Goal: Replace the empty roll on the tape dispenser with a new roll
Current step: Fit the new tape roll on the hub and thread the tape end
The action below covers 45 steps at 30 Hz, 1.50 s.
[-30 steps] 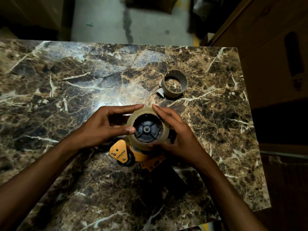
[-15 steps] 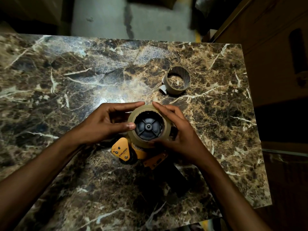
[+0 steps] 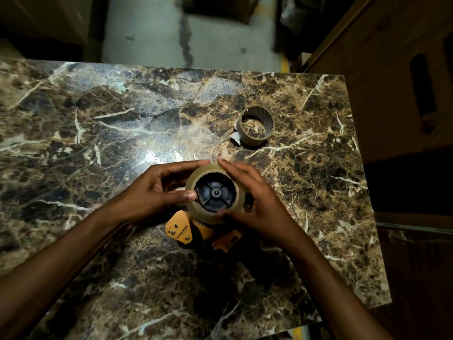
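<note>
I note both hands, left hand (image 3: 157,192) and right hand (image 3: 255,204), grasping the new roll (image 3: 196,209) on the dispenser (image 3: 179,229); uneven pressure could seat it crooked.

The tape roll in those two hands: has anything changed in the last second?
Almost nothing. Both hands, left and right, keep gripping the new tape roll on the dispenser's black hub; any seating movement is too slight to see. The orange dispenser and empty cardboard core stay put on the marble table.

"MUNIX", seemingly, on orange dispenser plate (image 3: 179,228)
</note>
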Tool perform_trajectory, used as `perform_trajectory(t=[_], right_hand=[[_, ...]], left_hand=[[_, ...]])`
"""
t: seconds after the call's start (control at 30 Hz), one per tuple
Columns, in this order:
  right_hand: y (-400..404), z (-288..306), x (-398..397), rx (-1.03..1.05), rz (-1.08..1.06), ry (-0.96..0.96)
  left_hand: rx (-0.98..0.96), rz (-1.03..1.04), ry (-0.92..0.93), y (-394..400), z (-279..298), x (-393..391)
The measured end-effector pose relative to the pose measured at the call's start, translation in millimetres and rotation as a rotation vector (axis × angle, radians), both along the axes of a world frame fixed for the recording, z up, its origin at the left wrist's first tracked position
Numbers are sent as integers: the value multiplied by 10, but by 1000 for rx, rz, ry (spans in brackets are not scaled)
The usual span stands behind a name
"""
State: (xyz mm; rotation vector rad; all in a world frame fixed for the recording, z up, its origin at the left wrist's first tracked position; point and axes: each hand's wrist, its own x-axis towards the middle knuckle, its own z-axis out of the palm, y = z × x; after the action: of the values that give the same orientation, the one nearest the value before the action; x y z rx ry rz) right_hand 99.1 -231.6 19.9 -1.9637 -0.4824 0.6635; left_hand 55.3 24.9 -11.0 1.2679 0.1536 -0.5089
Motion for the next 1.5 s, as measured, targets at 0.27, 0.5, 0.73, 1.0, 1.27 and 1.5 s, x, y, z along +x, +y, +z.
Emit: perform_trajectory(t=[0.27,0.5,0.73,1.0,1.27,1.5], right_hand=[[-162,-145,31,47,-4,-25],[-268,-299,59,50,-39,-15],[-137,-412,0,65,7,-22],[-123,-545,130,-91,91,-12],[-168,-431,206,-109,157,12],[-203,-325,333,64,134,139]], left_hand=[[297,-219,-347,21,-44,148],[340,-276,-351,-35,14,250],[363,-254,-352,32,11,126],[469,-234,-336,63,-156,132],[288,-169,-274,46,-199,99],[323,-111,-266,61,-240,22]])
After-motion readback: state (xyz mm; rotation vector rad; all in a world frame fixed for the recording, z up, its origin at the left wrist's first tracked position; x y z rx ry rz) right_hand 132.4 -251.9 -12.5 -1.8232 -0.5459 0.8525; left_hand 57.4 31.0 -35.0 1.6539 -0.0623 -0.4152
